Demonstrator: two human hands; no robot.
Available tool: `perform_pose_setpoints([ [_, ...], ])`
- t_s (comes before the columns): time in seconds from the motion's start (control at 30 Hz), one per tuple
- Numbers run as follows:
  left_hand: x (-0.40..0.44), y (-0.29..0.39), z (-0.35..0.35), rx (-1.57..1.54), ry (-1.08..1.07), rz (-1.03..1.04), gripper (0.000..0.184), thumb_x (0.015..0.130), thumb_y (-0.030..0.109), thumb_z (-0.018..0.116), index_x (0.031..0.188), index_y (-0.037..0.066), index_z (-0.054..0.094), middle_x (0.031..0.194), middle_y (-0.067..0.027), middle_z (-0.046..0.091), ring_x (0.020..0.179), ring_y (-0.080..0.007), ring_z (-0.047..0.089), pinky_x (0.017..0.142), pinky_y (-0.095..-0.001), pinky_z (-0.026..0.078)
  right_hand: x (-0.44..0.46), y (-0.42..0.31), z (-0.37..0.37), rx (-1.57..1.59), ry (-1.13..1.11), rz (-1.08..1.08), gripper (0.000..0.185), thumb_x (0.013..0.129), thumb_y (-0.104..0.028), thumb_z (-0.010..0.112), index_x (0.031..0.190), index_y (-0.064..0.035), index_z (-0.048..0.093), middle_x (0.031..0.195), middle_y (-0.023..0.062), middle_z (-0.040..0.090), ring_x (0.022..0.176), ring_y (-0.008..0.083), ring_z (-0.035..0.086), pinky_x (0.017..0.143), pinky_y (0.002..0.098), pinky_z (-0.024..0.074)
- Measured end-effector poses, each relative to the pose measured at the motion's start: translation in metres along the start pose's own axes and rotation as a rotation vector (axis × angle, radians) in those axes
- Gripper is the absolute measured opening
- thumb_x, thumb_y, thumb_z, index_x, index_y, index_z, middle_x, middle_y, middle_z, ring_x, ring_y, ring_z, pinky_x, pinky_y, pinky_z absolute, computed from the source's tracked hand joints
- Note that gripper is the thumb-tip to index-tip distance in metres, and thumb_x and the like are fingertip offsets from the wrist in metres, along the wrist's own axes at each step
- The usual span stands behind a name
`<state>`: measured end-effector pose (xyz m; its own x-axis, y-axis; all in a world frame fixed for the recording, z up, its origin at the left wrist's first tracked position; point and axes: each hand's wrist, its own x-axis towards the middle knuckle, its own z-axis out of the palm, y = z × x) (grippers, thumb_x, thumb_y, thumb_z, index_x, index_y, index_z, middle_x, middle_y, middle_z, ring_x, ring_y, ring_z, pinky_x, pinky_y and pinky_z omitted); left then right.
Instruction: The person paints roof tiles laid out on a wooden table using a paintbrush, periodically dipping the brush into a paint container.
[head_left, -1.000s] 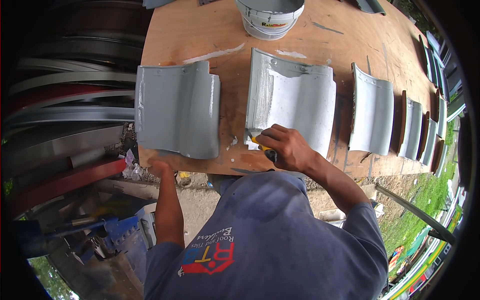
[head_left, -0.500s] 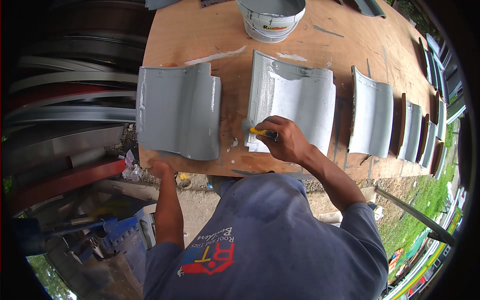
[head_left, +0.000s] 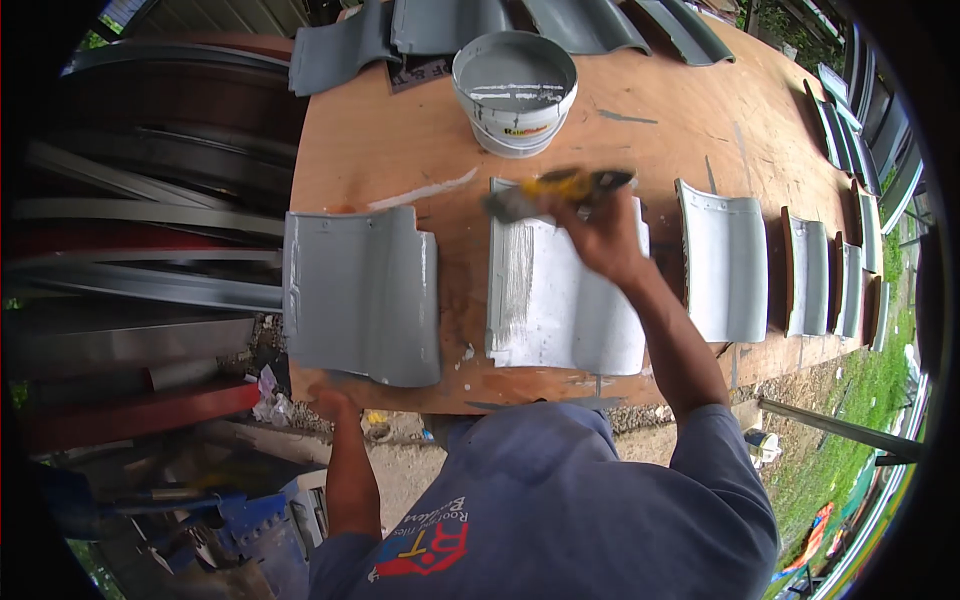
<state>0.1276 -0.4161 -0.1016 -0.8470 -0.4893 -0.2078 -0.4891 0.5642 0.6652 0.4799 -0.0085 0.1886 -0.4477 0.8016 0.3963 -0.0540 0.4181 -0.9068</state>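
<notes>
My right hand (head_left: 600, 240) is closed around a paintbrush (head_left: 560, 186) with a yellow and black handle, smeared by motion. Its grey bristles hover at the top edge of a curved roof tile (head_left: 575, 310). That tile is partly white, with grey paint streaks down its left side. My left hand (head_left: 328, 400) is at the table's front edge, just below a fully grey roof tile (head_left: 360, 300); its fingers do not show clearly. A white bucket (head_left: 512, 130) of grey paint stands beyond the tiles.
The wooden table (head_left: 650, 140) carries more tiles (head_left: 727, 270) in a row to the right and several grey tiles (head_left: 580, 25) along the far edge. Long metal sheets (head_left: 150, 215) are stacked to the left. Grass and gravel lie to the right.
My right hand has lifted the paintbrush from the tile's lower left up to its top edge. Grey streaks now cover more of the tile's left side. The view has tilted up.
</notes>
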Motion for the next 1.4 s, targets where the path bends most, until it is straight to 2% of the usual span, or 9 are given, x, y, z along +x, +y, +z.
perform_pose_setpoints([
  [0.2,-0.004,0.0,-0.001,-0.104,-0.029,-0.015,0.074,0.1,0.052,0.049,0.128,-0.016,0.054,0.124,-0.0374,0.063,0.112,-0.051,0.066,0.095,-0.0584,0.055,0.146,0.012,-0.021,-0.324,0.2,-0.157,0.03,0.09,-0.024,0.076,0.102,0.0045,0.076,0.085,0.0188,0.076,0.076,0.0252,0.074,0.072,0.0363,0.0563],
  [0.37,0.012,-0.013,0.008,-0.082,-0.038,0.024,0.075,0.1,0.053,0.046,0.13,-0.015,0.054,0.124,-0.037,0.064,0.112,-0.051,0.066,0.097,-0.0586,0.054,0.203,0.048,-0.005,-0.59,0.007,0.023,0.04,0.087,-0.033,0.077,0.101,0.0041,0.073,0.093,0.0268,0.074,0.09,0.0433,0.072,0.083,0.0475,0.0558],
  [0.5,0.011,-0.017,0.006,-0.13,-0.127,0.036,0.076,0.1,0.055,0.044,0.131,-0.014,0.054,0.124,-0.037,0.064,0.112,-0.0518,0.066,0.098,-0.06,0.053,0.211,0.058,0.01,-0.618,-0.064,0.038,0.038,0.087,-0.031,0.077,0.101,0.0041,0.073,0.095,0.0275,0.074,0.093,0.0438,0.072,0.085,0.0485,0.0553],
  [0.73,-0.004,-0.001,-0.001,0.008,0.006,0.03,0.076,0.1,0.055,0.044,0.13,-0.015,0.054,0.125,-0.0377,0.063,0.113,-0.0521,0.065,0.098,-0.0604,0.052,0.214,0.07,0.003,-0.528,-0.013,0.067,0.043,0.086,-0.033,0.077,0.103,0.006,0.074,0.096,0.0288,0.074,0.094,0.0429,0.072,0.085,0.0469,0.0558],
  [0.83,-0.004,0.004,-0.001,0.01,-0.042,0.02,0.076,0.1,0.055,0.044,0.126,-0.016,0.055,0.124,-0.0375,0.063,0.113,-0.0516,0.065,0.098,-0.0595,0.052,0.206,0.07,0.003,-0.647,-0.065,-0.21,0.041,0.089,-0.035,0.077,0.095,0.0059,0.074,0.07,0.0156,0.071,0.062,0.0227,0.071,0.062,0.0387,0.0559],
  [1.07,-0.007,0.001,-0.001,-0.028,-0.049,0.03,0.076,0.099,0.053,0.046,0.123,-0.019,0.054,0.121,-0.0383,0.063,0.109,-0.0497,0.067,0.092,-0.0579,0.055,0.179,0.078,-0.029,-0.348,-0.024,0.069,0.036,0.093,-0.03,0.076,0.098,0.0055,0.074,0.087,0.0132,0.074,0.074,0.0185,0.071,0.071,0.0338,0.0576],
  [1.13,-0.002,-0.007,-0.002,-0.054,-0.079,0.058,0.076,0.099,0.052,0.047,0.122,-0.019,0.054,0.12,-0.0386,0.063,0.108,-0.0495,0.068,0.091,-0.0578,0.055,0.161,0.077,-0.051,0.315,0.221,0.183,0.035,0.09,-0.026,0.08,0.102,0.0056,0.071,0.09,0.0111,0.073,0.075,0.0217,0.072,0.07,0.0357,0.0606],
  [1.27,-0.005,-0.002,-0.002,-0.111,-0.098,0.011,0.077,0.099,0.053,0.049,0.122,-0.021,0.053,0.119,-0.0384,0.063,0.108,-0.0491,0.068,0.092,-0.0571,0.056,0.096,0.081,-0.117,0.79,0.317,0.413,0.027,0.095,-0.021,0.077,0.107,0.0006,0.066,0.091,0.0068,0.067,0.085,0.019,0.07,0.076,0.0332,0.0604],
  [1.4,0.037,-0.03,0.015,0.006,-0.083,0.072,0.079,0.1,0.054,0.046,0.128,-0.021,0.049,0.125,-0.0396,0.061,0.113,-0.0495,0.066,0.096,-0.057,0.055,0.016,0.059,-0.107,0.377,0.301,0.528,0.031,0.092,-0.017,0.079,0.112,0.0047,0.068,0.099,0.0099,0.073,0.089,0.0171,0.07,0.076,0.0311,0.0575],
])
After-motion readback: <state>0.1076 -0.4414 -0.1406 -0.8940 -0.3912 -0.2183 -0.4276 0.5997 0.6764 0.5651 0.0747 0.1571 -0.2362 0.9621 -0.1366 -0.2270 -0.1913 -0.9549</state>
